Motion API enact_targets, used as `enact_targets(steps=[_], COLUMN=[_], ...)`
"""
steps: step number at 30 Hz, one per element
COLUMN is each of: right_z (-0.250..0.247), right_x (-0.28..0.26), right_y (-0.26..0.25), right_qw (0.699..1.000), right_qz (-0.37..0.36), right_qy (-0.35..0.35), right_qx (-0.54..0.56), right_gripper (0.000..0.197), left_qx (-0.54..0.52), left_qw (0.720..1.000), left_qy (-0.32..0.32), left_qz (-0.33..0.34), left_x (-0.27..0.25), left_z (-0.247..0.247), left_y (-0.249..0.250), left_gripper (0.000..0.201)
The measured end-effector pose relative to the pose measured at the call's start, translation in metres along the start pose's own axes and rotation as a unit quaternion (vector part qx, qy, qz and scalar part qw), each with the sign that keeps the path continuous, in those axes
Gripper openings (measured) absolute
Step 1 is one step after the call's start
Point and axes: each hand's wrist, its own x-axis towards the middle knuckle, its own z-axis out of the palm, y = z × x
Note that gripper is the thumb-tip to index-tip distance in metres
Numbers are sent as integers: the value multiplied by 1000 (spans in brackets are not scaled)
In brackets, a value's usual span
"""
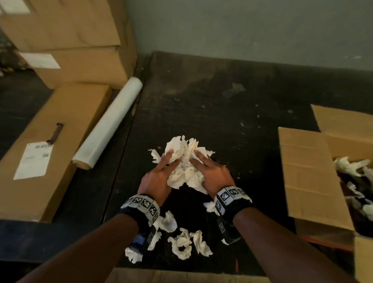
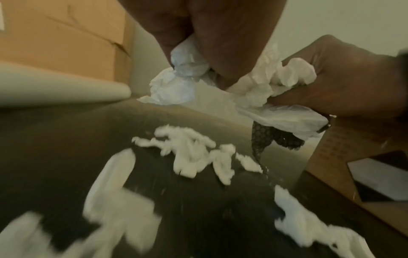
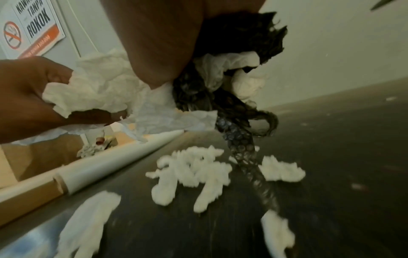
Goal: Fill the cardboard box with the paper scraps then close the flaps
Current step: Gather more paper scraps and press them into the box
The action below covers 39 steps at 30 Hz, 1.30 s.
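Note:
Over the middle of the dark table [image 1: 236,105] both hands hold one bundle of crumpled white paper scraps [image 1: 184,162] between them. My left hand [image 1: 158,174] grips its left side and my right hand [image 1: 212,174] grips its right side. In the wrist views the bundle [image 2: 264,83] hangs above the table, fingers curl into the paper [image 3: 99,87], and a dark bubble-wrap strip [image 3: 238,139] dangles from it. Several loose scraps [image 1: 183,241] lie on the table under my wrists. The open cardboard box [image 1: 308,178] stands at the right with scraps inside [image 1: 361,187].
A long closed carton [image 1: 42,152] and stacked big cartons [image 1: 74,40] fill the left side. A white film roll [image 1: 109,125] lies along the table's left edge. A wall closes the back. A no-smoking sign [image 3: 33,29] hangs on a wall.

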Motion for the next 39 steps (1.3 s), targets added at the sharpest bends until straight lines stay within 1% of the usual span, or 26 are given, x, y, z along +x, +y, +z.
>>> enact_targets(steps=[2, 4, 7, 8, 12, 16, 19, 23, 25, 28, 31, 35, 39], right_z=[-25, -50, -88, -101, -147, -185, -207, -228, -231, -227, -218, -193, -164], right_x=[-1, -2, -5, -7, -25, -58, -92, -142, -167, -203, -237, -271, -286], right_y=[0, 3, 11, 16, 45, 88, 129, 191, 224, 275, 320, 365, 398], right_qw=[999, 998, 995, 993, 986, 978, 973, 970, 967, 966, 967, 965, 967], right_qz=[2, 4, 9, 12, 23, 46, 65, 100, 118, 142, 170, 199, 218], right_qy=[31, 57, 97, 111, 156, 191, 208, 204, 203, 197, 175, 157, 122], right_qx=[-4, -11, -29, -34, -52, -72, -80, -92, -97, -90, -75, -64, -48], right_gripper=[83, 82, 78, 78, 78, 72, 70, 69, 69, 69, 68, 69, 71], left_qx=[10, 26, 29, 28, 34, 29, 19, 0, -4, -15, -24, -15, 22], left_qw=[999, 997, 994, 992, 986, 978, 975, 971, 970, 969, 967, 968, 967], left_qy=[42, 60, 82, 93, 111, 128, 129, 113, 100, 74, 40, -5, -56], left_qz=[25, 41, 69, 78, 118, 161, 180, 211, 221, 236, 250, 249, 247], left_x=[10, 23, 42, 47, 69, 89, 103, 116, 122, 128, 127, 124, 122], left_z=[-17, -34, -60, -68, -86, -85, -68, -35, -13, 24, 61, 111, 155], left_y=[10, 25, 54, 64, 114, 178, 230, 304, 340, 388, 429, 466, 479], left_gripper=[75, 77, 68, 68, 74, 73, 72, 64, 61, 63, 64, 71, 79])
